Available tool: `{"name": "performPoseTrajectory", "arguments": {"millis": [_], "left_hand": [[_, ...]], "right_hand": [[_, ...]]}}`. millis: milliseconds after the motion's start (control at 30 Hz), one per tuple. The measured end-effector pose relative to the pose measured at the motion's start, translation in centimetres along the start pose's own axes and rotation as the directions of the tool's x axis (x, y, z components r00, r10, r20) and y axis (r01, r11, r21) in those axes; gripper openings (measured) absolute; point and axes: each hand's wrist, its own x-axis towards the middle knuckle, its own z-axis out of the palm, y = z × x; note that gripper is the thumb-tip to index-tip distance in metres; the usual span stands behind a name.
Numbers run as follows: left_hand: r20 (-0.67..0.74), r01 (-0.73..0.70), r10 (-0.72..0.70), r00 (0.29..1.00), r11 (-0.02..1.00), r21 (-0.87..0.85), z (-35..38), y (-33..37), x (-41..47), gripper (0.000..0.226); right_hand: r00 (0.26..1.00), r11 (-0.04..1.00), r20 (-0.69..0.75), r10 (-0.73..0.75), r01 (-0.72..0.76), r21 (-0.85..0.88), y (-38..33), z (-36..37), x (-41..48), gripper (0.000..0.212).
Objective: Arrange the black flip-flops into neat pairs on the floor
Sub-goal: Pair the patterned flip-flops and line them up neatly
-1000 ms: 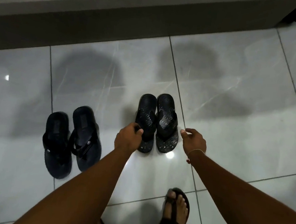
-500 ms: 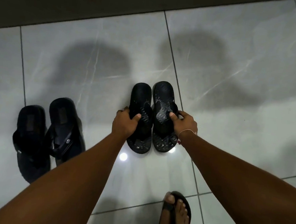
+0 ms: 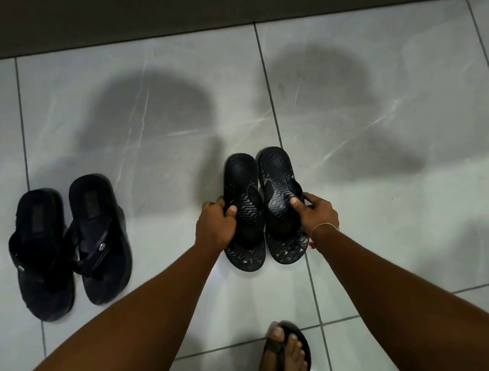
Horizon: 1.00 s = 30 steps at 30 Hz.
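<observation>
Two patterned black flip-flops lie side by side on the grey tiled floor, toes toward me. My left hand (image 3: pixel 216 224) grips the left flip-flop (image 3: pixel 243 202) at its outer edge by the strap. My right hand (image 3: pixel 316 213) holds the right flip-flop (image 3: pixel 280 193) at its strap, thumb pressed on the footbed. The right one sits slightly farther from me than the left. A second pair of plain black flip-flops (image 3: pixel 68 245) rests on the floor to the left, close together, the right one angled a little.
A dark low ledge or wall base (image 3: pixel 162 14) runs along the far edge of the floor. My own foot in a dark sandal (image 3: pixel 286 359) stands at the bottom, right of centre. Grey tiles (image 3: pixel 401 124) stretch to the right.
My right hand has moved from beside the pair onto the right flip-flop and taken hold of it. The right flip-flop has shifted slightly away from me. The view has tilted downward.
</observation>
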Motion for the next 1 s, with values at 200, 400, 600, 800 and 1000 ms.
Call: {"name": "performPoseTrajectory", "arguments": {"millis": [200,400,600,800,1000], "left_hand": [[-0.006,0.011,-0.011,1.0,1.0,-0.017,0.5,-0.6,-0.5,0.036],[0.003,0.005,-0.005,1.0,1.0,-0.03,0.6,-0.9,-0.2,0.035],[0.036,0.013,-0.01,0.999,0.995,-0.094,0.2,-0.9,-0.2,0.038],[-0.084,-0.012,0.008,0.996,0.999,-0.05,-4.0,-3.4,-3.9,0.047],[-0.373,-0.056,0.077,0.925,0.996,0.067,-14.3,-9.8,-6.4,0.031]], "right_hand": [[1.0,1.0,-0.003,-0.008,0.008,-0.01,0.0,0.2,-0.3,0.044],[1.0,1.0,-0.001,0.013,-0.013,-0.029,-0.1,0.3,-0.2,0.045],[0.999,0.995,-0.042,-0.027,0.023,-0.093,-0.4,0.2,-0.7,0.053],[0.953,0.942,-0.28,-0.117,0.017,-0.336,-2.1,0.6,-6.0,0.056],[0.939,0.872,-0.135,-0.317,0.233,-0.43,-6.6,7.2,-12.5,0.044]]}}
